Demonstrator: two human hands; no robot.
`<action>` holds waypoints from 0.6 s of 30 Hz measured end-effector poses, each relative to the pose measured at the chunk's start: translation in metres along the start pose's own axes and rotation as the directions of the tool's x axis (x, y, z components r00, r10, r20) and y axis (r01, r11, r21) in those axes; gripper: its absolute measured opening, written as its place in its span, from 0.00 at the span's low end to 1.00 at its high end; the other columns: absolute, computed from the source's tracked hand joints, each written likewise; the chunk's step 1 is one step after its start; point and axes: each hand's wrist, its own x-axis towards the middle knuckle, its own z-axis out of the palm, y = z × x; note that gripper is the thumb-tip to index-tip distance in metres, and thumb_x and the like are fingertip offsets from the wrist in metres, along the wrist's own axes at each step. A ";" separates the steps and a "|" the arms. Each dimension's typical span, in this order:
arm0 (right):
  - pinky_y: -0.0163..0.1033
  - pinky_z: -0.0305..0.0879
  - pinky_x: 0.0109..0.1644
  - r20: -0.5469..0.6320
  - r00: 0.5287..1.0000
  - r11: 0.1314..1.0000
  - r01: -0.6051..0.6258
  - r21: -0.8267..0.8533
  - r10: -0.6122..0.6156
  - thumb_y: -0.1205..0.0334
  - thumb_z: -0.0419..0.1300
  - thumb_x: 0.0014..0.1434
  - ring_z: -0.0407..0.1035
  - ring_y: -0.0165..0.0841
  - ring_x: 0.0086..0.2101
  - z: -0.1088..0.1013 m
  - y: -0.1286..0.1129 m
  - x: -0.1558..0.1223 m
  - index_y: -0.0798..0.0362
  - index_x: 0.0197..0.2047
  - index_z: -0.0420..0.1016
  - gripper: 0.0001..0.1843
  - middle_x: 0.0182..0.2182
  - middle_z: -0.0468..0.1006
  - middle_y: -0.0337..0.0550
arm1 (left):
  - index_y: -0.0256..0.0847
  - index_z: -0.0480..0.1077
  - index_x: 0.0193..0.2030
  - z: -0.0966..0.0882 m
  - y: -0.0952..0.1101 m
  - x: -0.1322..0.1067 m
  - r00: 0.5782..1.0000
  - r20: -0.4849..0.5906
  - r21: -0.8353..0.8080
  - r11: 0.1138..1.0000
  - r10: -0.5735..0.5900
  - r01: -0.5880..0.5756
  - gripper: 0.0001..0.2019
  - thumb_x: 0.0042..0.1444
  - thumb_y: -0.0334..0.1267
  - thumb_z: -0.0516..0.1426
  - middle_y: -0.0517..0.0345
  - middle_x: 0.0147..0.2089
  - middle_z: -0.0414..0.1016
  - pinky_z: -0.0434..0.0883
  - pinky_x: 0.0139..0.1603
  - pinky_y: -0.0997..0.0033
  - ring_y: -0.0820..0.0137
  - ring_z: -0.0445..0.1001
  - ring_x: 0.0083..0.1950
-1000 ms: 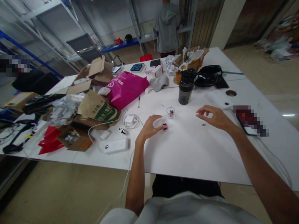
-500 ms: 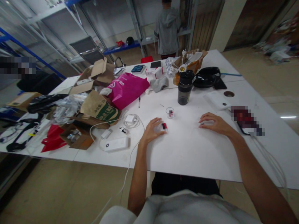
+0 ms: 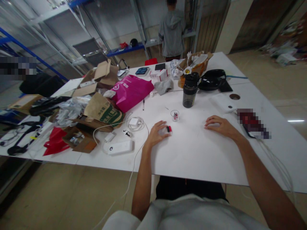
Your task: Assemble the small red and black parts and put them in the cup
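My left hand (image 3: 155,134) rests on the white table, thumb and fingers curved round a small clear case (image 3: 169,129) with a black and red part showing. Just beyond it stands a small clear cup (image 3: 175,115) holding several small dark and reddish pieces. My right hand (image 3: 218,125) is over the table further right, its thumb and fingertips pinched together. Whatever they hold is hidden or too small to make out.
A dark drink bottle (image 3: 189,91) stands behind the cup. Left lie a white power bank (image 3: 120,147), a coiled cable (image 3: 137,124), a pink bag (image 3: 131,91) and an open cardboard box (image 3: 82,143). A phone (image 3: 253,123) lies right. Someone in a grey hoodie (image 3: 172,32) stands beyond.
My right thumb and fingertips have come together, and the tiny grey item seen between them before is now out of sight. My left hand stays round the clear case.
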 end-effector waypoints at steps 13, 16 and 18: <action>0.57 0.82 0.61 -0.314 0.935 0.937 -0.048 0.345 0.164 0.37 0.84 0.55 0.82 0.46 0.46 0.012 -0.025 0.006 0.42 0.39 0.90 0.20 0.43 0.89 0.45 | 0.44 0.84 0.64 -0.013 0.028 0.003 0.974 -0.186 -0.318 0.946 -0.129 0.064 0.32 0.59 0.59 0.79 0.40 0.70 0.85 0.68 0.85 0.37 0.46 0.81 0.75; 0.55 0.84 0.58 -0.350 0.905 0.878 -0.052 0.476 0.244 0.37 0.85 0.53 0.81 0.44 0.43 0.017 -0.025 0.009 0.42 0.39 0.90 0.22 0.40 0.88 0.43 | 0.43 0.84 0.63 -0.013 0.027 0.005 0.955 -0.211 -0.533 0.844 -0.209 0.067 0.35 0.54 0.57 0.82 0.42 0.62 0.89 0.75 0.79 0.43 0.48 0.86 0.68; 0.52 0.85 0.53 -0.359 0.890 0.830 -0.036 0.557 0.280 0.36 0.85 0.52 0.82 0.42 0.43 0.019 -0.024 0.012 0.42 0.39 0.87 0.23 0.39 0.88 0.42 | 0.44 0.83 0.65 -0.012 0.027 0.006 0.949 -0.203 -0.645 0.762 -0.242 0.057 0.37 0.52 0.54 0.83 0.44 0.56 0.90 0.79 0.72 0.49 0.52 0.89 0.61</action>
